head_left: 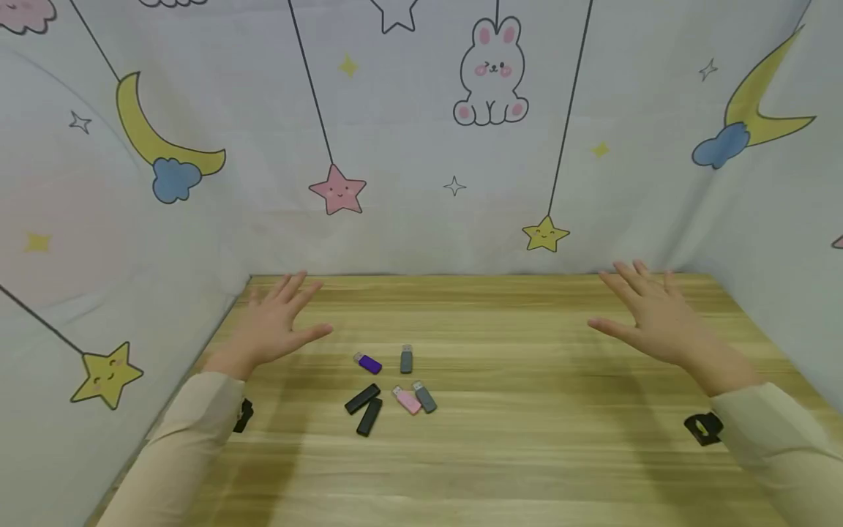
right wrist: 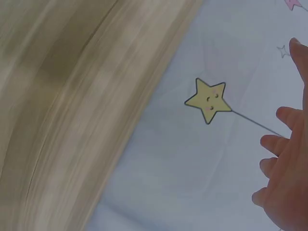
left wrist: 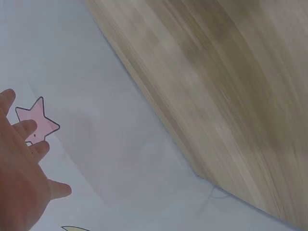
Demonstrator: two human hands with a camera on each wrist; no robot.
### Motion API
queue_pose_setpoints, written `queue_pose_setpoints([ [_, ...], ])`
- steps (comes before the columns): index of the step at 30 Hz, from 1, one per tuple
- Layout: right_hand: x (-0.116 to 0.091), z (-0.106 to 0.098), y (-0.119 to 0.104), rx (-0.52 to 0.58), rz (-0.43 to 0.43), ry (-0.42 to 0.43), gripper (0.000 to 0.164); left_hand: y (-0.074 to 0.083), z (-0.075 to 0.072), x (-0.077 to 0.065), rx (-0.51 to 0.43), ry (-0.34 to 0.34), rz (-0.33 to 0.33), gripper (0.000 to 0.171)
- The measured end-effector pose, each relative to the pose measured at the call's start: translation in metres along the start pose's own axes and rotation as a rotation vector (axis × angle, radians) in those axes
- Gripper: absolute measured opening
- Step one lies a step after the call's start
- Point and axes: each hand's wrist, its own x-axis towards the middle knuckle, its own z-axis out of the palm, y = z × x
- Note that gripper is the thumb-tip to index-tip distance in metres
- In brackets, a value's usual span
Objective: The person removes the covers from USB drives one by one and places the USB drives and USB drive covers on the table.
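Observation:
Both hands are held over the table with fingers spread and hold nothing. My left hand (head_left: 268, 326) is over the table's left side, left of a group of USB sticks. That group has a purple USB stick (head_left: 370, 364), a grey USB stick (head_left: 406, 360) behind, a pink USB stick (head_left: 407, 400) beside a second grey one (head_left: 425, 397), and two black sticks (head_left: 362, 399) whose ends nearly meet. Over on the right side, well apart from the sticks, is my right hand (head_left: 661, 322). Each wrist view shows its own hand against the printed cloth, the left hand (left wrist: 21, 163) and right hand (right wrist: 288, 159).
The wood-grain table (head_left: 527, 454) ends at a white cloth (head_left: 421, 234) at the back, printed with stars, moons and a rabbit. Cloth walls also stand along the left and right sides. Black straps (head_left: 703, 428) show at both wrists.

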Motion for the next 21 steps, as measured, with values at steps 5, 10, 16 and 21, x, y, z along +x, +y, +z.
queue_pose_setpoints([
  [5,0.011,0.0,-0.024,0.023,-0.069,0.012,0.084,0.011,-0.001,0.007,-0.036,-0.005,0.028,0.087],
  [10,0.028,0.004,-0.049,0.041,-0.116,0.022,0.083,0.023,-0.002,0.012,-0.072,-0.011,0.066,0.086],
  [16,0.047,0.01,-0.08,0.067,-0.194,0.024,0.081,0.032,-0.002,0.015,-0.073,-0.007,0.116,0.084],
  [21,0.06,0.014,-0.106,0.07,-0.275,0.028,0.081,0.037,-0.003,0.016,-0.078,0.015,0.156,0.083],
])
